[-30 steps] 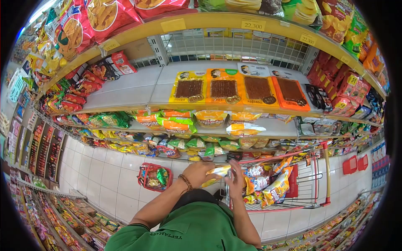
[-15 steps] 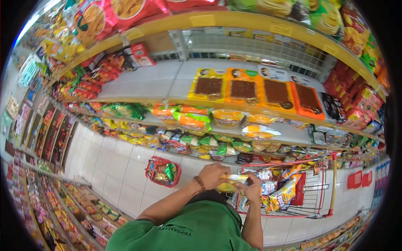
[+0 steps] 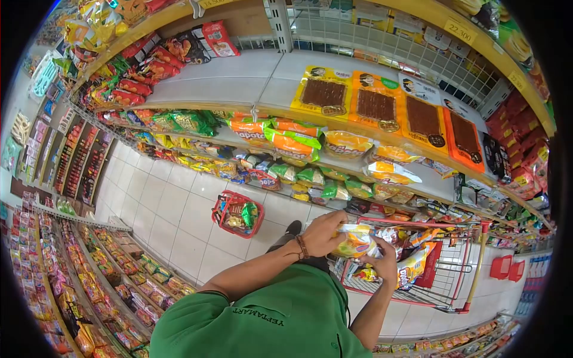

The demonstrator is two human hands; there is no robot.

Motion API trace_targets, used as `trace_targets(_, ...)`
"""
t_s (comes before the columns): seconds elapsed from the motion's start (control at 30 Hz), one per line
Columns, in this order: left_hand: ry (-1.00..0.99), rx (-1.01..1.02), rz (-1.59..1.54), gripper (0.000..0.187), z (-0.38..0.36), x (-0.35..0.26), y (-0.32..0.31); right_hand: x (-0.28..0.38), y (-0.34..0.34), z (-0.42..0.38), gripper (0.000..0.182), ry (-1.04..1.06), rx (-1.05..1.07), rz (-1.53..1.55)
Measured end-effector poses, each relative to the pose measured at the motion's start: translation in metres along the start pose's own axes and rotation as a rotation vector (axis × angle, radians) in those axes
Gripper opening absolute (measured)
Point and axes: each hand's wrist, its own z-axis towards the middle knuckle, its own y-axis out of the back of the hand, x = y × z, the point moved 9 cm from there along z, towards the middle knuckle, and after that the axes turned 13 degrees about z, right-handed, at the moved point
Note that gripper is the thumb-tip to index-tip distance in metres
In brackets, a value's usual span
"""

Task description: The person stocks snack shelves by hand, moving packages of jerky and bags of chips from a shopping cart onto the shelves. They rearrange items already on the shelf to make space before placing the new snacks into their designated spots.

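Between my hands is a yellow and white snack packet (image 3: 357, 241), above the near end of a shopping cart (image 3: 456, 286). My left hand (image 3: 327, 234), with a bracelet at the wrist, closes on the packet's left side. From the lower right, my right hand (image 3: 385, 261) grips the other side, its thumb towards the packet. Both hands partly cover the print. Beneath and beyond them, several snack bags lie in the cart, among them an orange and white bag (image 3: 416, 264).
A red basket (image 3: 258, 224) holding packets stands on the tiled floor (image 3: 179, 206) to the left. Ahead, a shelf (image 3: 239, 83) carries flat brown-windowed packs (image 3: 376, 107), with bags on lower tiers. Another stocked rack (image 3: 89, 268) runs along the lower left. Red baskets (image 3: 500, 268) sit at right.
The packet has turned so that more of its face shows, and both hands have shifted right in view. My head view has moved, bringing the shelf closer.
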Motion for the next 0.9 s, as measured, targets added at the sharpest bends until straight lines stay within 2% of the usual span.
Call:
trace_targets(0.07, 0.004, -0.043, -0.046, 0.025, 0.001, 0.002, 0.005, -0.036, 0.005, 0.002, 0.075, -0.072, -0.009, 0.187)
trace_targets(0.1, 0.004, -0.042, -0.052, 0.025, 0.001, 0.003, 0.004, -0.043, 0.004, 0.003, 0.075, -0.076, -0.012, 0.183)
trace_targets(0.17, 0.024, -0.085, -0.029, 0.027, 0.000, 0.004, 0.007, -0.046, 0.002, 0.004, 0.070, -0.034, -0.071, 0.262)
trace_targets(0.2, 0.017, -0.080, -0.038, 0.027, 0.001, 0.006, 0.005, -0.040, -0.001, 0.004, 0.066, -0.084, -0.118, 0.271)
trace_targets(0.23, -0.005, -0.178, 0.010, 0.028, 0.000, 0.008, 0.011, -0.062, 0.001, 0.004, 0.064, -0.110, -0.123, 0.295)
trace_targets(0.27, -0.026, -0.275, 0.056, 0.029, -0.001, 0.008, 0.018, -0.078, -0.013, 0.004, 0.067, -0.098, -0.094, 0.801)
trace_targets(0.3, -0.039, -0.267, 0.043, 0.029, 0.000, 0.008, 0.019, -0.089, -0.028, 0.005, 0.072, -0.071, -0.057, 1.306)
trace_targets(0.33, -0.063, -0.313, 0.040, 0.030, 0.001, 0.008, 0.027, -0.106, -0.039, 0.008, 0.089, -0.123, -0.044, 1.344)
trace_targets(0.37, -0.084, -0.357, 0.036, 0.030, 0.000, 0.008, 0.036, -0.117, -0.051, 0.008, 0.090, -0.236, -0.117, 1.508)
trace_targets(0.4, -0.089, -0.356, 0.008, 0.021, 0.000, 0.003, 0.048, -0.120, -0.064, 0.010, 0.091, -0.260, -0.085, 1.566)
trace_targets(0.43, -0.094, -0.350, -0.003, 0.021, 0.002, 0.009, 0.053, -0.120, -0.077, 0.012, 0.093, -0.285, -0.050, 1.623)
trace_targets(0.5, -0.254, -0.398, -0.152, 0.013, 0.003, 0.009, 0.065, -0.104, -0.106, 0.014, 0.095, -0.365, 0.119, 1.560)
trace_targets(0.53, -0.227, -0.411, -0.231, 0.009, 0.003, 0.015, 0.066, -0.100, -0.113, 0.013, 0.097, -0.400, 0.118, 1.427)
trace_targets(0.57, -0.231, -0.407, -0.240, 0.009, 0.004, 0.016, 0.067, -0.073, -0.125, 0.013, 0.092, -0.460, 0.110, 1.402)
trace_targets(0.63, -0.230, -0.377, -0.556, 0.019, 0.008, 0.026, 0.072, -0.084, -0.142, 0.010, 0.085, -0.593, 0.154, 1.368)
trace_targets(0.67, -0.234, -0.375, -0.559, 0.019, 0.010, 0.028, 0.074, -0.090, -0.143, 0.011, 0.078, -0.611, 0.164, 1.376)
trace_targets(0.77, -0.128, -0.230, -0.912, 0.018, 0.018, 0.049, 0.065, -0.115, -0.127, 0.026, 0.067, -0.563, 0.145, 1.238)
trace_targets(0.8, -0.124, -0.195, -0.845, 0.008, 0.021, 0.052, 0.065, -0.110, -0.127, 0.029, 0.067, -0.563, 0.145, 1.235)
trace_targets(0.9, -0.182, -0.197, -0.870, 0.012, 0.027, 0.058, 0.073, -0.099, -0.113, 0.046, 0.071, -0.493, 0.046, 1.170)
